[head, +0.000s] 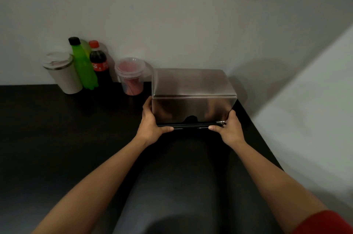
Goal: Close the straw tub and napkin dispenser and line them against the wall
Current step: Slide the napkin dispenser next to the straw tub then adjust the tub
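- the napkin dispenser (193, 96), a shiny steel box, stands on the black counter (57, 138) toward its far right part, with its back close to the white wall (172, 23); whether it touches the wall cannot be told.
- the left hand (150, 125) clasps the dispenser's near left corner: the thumb lies along the bottom front edge and the fingers wrap round the left side, out of sight.
- the right hand (229, 128) clasps the near right corner in the same manner, thumb pressed on the bottom front edge, fingers hidden behind the right side.
- both hands are pressed against the box, holding it between them.
- a dark bar runs along the bottom of the dispenser's front face between the two thumbs, with a small dark notch above its middle; the front panel looks shut flat.
- the straw tub (131, 77), a clear plastic cup with red straws inside and a clear lid on top, stands just to the left of the dispenser, near the wall.
- farther left along the wall stand a cola bottle (99, 63) with a red cap, a green bottle (84, 65) with a black cap, and a pale lidded tumbler (63, 73), packed close together.
- a red sleeve (328, 224) shows at the near right corner, on the right arm.
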{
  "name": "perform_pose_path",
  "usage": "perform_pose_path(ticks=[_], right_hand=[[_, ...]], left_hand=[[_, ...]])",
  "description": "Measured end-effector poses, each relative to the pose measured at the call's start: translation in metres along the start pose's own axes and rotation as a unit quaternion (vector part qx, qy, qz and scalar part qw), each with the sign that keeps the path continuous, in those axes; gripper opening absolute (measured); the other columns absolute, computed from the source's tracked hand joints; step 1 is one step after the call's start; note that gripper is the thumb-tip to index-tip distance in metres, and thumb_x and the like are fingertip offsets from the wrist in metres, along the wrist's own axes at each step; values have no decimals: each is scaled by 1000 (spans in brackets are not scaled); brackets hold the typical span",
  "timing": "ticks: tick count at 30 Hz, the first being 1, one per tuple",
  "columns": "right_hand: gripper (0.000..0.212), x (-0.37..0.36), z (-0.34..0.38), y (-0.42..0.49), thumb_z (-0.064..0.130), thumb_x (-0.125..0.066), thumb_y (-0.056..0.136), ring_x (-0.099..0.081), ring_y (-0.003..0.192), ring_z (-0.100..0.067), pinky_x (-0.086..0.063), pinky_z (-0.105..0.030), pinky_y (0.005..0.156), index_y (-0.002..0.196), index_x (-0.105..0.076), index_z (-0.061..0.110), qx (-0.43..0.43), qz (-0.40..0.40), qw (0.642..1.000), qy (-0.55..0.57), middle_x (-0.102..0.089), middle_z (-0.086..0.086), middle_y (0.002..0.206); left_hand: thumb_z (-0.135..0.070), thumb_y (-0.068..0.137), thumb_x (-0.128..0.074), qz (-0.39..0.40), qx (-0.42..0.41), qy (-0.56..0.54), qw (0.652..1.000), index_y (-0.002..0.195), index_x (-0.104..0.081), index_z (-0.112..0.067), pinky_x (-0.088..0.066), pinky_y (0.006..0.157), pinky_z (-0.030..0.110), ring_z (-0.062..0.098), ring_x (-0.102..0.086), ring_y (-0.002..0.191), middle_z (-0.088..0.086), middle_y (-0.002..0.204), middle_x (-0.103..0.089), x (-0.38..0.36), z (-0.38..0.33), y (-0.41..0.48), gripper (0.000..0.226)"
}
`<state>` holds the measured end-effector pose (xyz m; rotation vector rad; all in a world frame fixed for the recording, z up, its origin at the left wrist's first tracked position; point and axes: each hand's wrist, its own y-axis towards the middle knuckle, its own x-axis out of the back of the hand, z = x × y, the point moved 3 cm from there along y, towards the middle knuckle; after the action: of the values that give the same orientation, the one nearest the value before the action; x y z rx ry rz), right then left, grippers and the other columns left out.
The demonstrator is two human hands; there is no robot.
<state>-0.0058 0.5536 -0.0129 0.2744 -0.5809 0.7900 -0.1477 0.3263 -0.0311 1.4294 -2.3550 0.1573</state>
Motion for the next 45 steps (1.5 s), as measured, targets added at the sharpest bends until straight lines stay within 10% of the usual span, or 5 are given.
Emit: perform_pose_path(ticks=[45], right_hand=[[73,-39,13,113,20,-83,65,-53,118,-29,-42,-33,95,125,-43,10,2,15,1000,-5,-59,-11,125]], left_hand=[[-23,63,-85,-76,30,81,993,138,-31,-7,-42,100,39,26,-48,124,10,135,-49,8,4,83,95]])
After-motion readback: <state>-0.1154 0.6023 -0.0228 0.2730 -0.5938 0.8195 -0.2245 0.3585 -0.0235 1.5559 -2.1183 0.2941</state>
